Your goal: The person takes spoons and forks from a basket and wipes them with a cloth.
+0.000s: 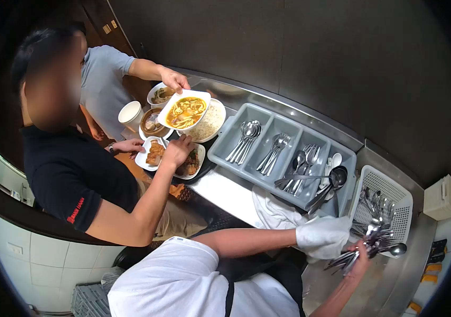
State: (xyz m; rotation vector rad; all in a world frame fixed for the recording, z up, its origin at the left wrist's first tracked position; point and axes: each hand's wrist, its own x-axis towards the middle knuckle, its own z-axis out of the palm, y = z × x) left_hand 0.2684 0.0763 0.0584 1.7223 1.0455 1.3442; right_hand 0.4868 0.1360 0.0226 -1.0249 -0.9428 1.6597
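Left hand (pixel 323 238): lower centre — wrapped in a white cloth (pixel 318 232), fingers hidden, grip cannot be told.
Right hand (pixel 360 259): lower right — clenched around a bundle of spoons (pixel 365 248).
Basket (pixel 394 193): right, beside the grey cutlery tray (pixel 283 148).

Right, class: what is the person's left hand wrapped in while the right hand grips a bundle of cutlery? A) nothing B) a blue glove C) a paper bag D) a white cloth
D: the left hand is covered by a white cloth, beside the cutlery bundle in the right hand.
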